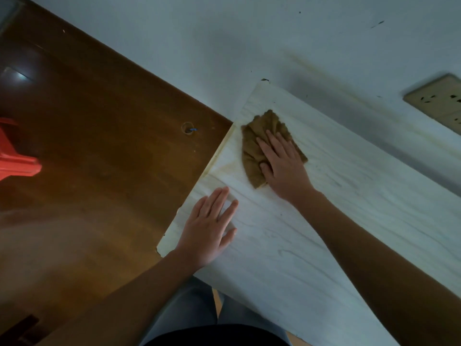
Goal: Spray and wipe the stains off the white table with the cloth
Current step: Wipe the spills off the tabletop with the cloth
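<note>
A brown crumpled cloth (pixel 259 136) lies near the far left corner of the white wood-grain table (pixel 349 221). My right hand (pixel 282 163) presses flat on the cloth with straight fingers, thumb against its near edge. My left hand (pixel 212 228) rests flat on the table's left edge, fingers spread and straight. Faint yellowish staining shows on the table beside the cloth, toward the left edge. No spray bottle is in view.
A dark brown wooden surface (pixel 99 146) with a round cable hole (pixel 187 129) adjoins the table on the left. A red plastic object (pixel 15 156) sits at its far left. The pale wall behind carries a beige socket plate (pixel 436 101).
</note>
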Available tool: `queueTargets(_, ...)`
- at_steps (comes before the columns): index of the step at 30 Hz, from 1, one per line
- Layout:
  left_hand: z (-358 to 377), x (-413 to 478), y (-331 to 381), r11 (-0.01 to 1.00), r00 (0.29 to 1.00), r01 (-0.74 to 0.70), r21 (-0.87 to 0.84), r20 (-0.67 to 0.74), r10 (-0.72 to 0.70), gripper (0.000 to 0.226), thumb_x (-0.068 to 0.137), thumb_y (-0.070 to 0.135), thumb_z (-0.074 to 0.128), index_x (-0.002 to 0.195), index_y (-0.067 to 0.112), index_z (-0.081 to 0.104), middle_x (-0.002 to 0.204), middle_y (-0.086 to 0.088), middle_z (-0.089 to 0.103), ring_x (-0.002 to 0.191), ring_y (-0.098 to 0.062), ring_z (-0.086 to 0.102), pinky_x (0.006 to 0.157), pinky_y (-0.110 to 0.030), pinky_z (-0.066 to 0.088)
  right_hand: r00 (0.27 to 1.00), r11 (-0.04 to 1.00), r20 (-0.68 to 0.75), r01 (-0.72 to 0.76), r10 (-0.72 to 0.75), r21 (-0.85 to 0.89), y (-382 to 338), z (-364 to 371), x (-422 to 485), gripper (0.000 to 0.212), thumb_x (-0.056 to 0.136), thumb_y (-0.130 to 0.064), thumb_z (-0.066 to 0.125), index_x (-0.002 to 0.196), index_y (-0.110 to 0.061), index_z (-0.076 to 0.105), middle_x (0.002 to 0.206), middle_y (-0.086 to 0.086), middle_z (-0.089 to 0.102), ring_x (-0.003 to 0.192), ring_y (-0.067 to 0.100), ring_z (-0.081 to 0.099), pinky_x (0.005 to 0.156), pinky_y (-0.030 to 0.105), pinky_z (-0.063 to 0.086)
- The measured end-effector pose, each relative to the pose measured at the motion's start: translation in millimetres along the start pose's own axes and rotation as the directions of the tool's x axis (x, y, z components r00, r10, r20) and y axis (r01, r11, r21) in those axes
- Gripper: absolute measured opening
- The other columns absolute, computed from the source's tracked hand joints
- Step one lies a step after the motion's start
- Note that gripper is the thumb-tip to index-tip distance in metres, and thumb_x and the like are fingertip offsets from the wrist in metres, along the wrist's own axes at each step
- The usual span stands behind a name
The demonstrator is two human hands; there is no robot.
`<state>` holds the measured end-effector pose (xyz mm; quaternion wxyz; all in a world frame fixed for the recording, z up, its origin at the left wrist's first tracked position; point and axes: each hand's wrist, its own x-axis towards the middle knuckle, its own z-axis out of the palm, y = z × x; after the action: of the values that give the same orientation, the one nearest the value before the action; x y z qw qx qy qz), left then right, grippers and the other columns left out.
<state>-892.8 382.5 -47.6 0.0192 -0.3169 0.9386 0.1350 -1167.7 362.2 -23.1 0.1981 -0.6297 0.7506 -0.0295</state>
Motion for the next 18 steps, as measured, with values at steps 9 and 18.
queueTargets(9,2.4,-1.9,2.8,1.000,1.000,0.011,-0.012,-0.005,-0.011,0.064,0.102,0.057,0.040,0.156,0.022,0.034,0.170,-0.009,0.015,0.158,-0.024,0.009,0.126,-0.043,0.019,0.942,0.947,-0.094,-0.318,0.321,0.043,-13.6,-31.4,138.3,0.061,0.103,-0.027,0.038,0.160,-0.023,0.016,0.168,0.008,0.009,0.155,0.029,0.004,0.125,0.049,0.004)
queueTargets(18,-6.3,0.0,7.0,1.000,0.999,0.019,0.011,0.043,-0.019,0.065,0.103,0.056,0.037,0.157,0.021,0.031,0.169,-0.011,0.016,0.157,-0.027,0.011,0.126,-0.045,0.020,0.999,0.999,-0.026,-0.034,0.033,-0.005,-58.3,0.8,52.7,0.060,0.099,-0.025,0.047,0.157,-0.025,0.029,0.167,0.005,0.018,0.154,0.030,0.011,0.125,0.050,0.008)
